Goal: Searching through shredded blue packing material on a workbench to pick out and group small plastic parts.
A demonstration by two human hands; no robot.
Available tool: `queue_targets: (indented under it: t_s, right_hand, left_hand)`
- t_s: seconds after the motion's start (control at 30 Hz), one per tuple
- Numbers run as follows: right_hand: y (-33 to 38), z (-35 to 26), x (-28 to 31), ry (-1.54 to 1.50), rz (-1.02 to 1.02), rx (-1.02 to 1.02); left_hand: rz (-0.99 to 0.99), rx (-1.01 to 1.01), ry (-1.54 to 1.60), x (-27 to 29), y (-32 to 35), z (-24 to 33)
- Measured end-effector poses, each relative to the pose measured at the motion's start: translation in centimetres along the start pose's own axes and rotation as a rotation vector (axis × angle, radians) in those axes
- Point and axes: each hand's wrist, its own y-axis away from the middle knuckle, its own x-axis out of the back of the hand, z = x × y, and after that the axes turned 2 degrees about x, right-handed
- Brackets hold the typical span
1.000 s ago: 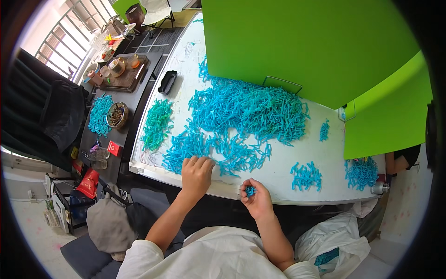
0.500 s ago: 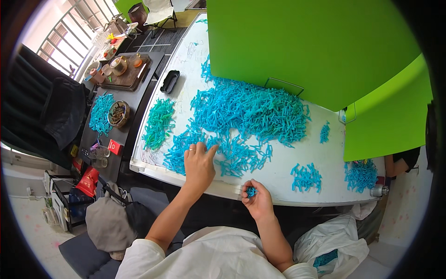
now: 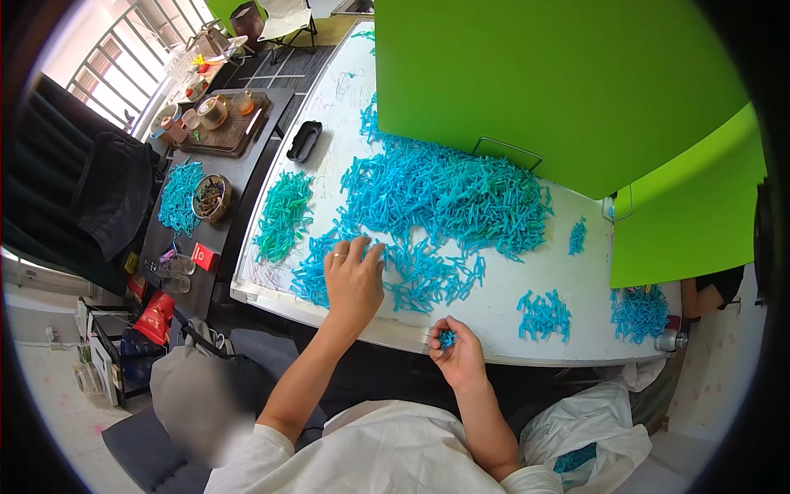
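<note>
A large spread of small blue plastic pieces [image 3: 444,198] covers the white table [image 3: 510,305]. My left hand [image 3: 354,276] lies flat, fingers apart, on the blue pieces near the table's front left. My right hand [image 3: 457,350] is at the front edge, fingers curled around a small bunch of blue pieces [image 3: 447,338]. A teal-green pile [image 3: 284,216] lies left of my left hand. Two smaller blue piles sit to the right, one [image 3: 543,313] near the front edge and one [image 3: 638,311] at the far right corner.
Green panels [image 3: 559,82] stand upright behind the table. A black tray [image 3: 303,142] rests at the table's left rim. A dark side table [image 3: 206,165] carries a bowl, cups and more blue pieces. A white bag [image 3: 588,436] sits by my right side. Another person's arm [image 3: 708,296] shows at far right.
My left hand has slid forward and up into the blue pieces, fingers spreading. My right hand has stayed at the table edge with its bunch.
</note>
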Motion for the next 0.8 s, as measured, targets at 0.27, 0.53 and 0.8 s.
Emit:
queue_targets:
  t_s: [0.27,0.53,0.8]
  right_hand:
    - [-0.3,0.2,0.5,-0.022,-0.016,-0.001]
    - [-0.3,0.5,-0.5,0.044,0.0,-0.016]
    - [-0.4,1.4,-3.6,0.045,-0.046,0.008]
  left_hand:
    - [-0.227,-0.007,-0.149,-3.1,-2.2,0.3]
    - [-0.106,0.014,-0.012,1.2,0.0,3.0]
    - [-0.237,0.017,0.279,3.5,2.6,3.4]
